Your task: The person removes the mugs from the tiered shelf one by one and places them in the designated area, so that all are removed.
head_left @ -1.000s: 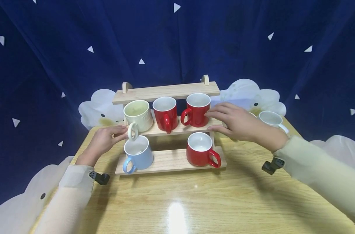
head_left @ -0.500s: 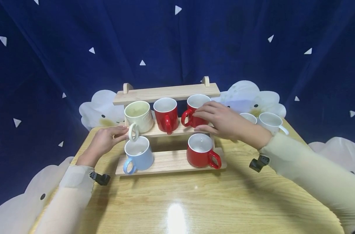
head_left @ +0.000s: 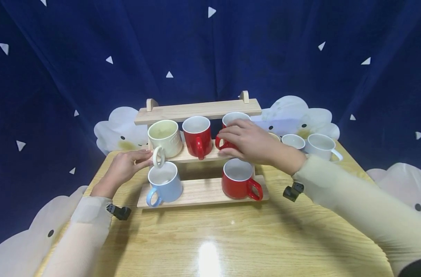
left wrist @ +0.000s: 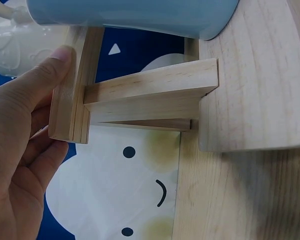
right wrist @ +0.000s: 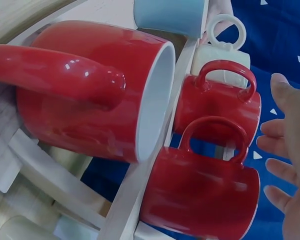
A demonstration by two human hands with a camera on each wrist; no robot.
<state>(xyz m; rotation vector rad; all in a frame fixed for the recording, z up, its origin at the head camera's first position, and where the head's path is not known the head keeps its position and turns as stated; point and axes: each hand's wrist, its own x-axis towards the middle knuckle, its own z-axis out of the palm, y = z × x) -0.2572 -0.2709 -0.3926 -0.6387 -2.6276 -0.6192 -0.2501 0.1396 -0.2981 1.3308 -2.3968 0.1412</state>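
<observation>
A wooden rack (head_left: 200,191) stands on the table. My left hand (head_left: 128,165) pinches the left end of its middle board (left wrist: 69,112), thumb on top and fingers below. On that board are a cream mug (head_left: 171,145), a red mug (head_left: 197,137) in the middle and another red mug (right wrist: 200,197) at the right. My right hand (head_left: 246,141) hovers by the right-hand red mug with spread, slightly bent fingers, partly hiding it in the head view. In the right wrist view, a gap shows between those fingers and the mugs. A light blue mug (head_left: 169,187) and a third red mug (head_left: 235,187) stand on the lower board.
The rack's top board (head_left: 200,110) bears no mugs. Behind the right forearm are a white mug (head_left: 319,148), a second white cup (head_left: 293,141) and a partly hidden yellowish rim. A dark blue curtain (head_left: 182,46) hangs behind the table (head_left: 175,238).
My right hand has moved left across the right-hand red mug, covering more of it and uncovering the cups behind the arm. My left hand keeps its hold on the board.
</observation>
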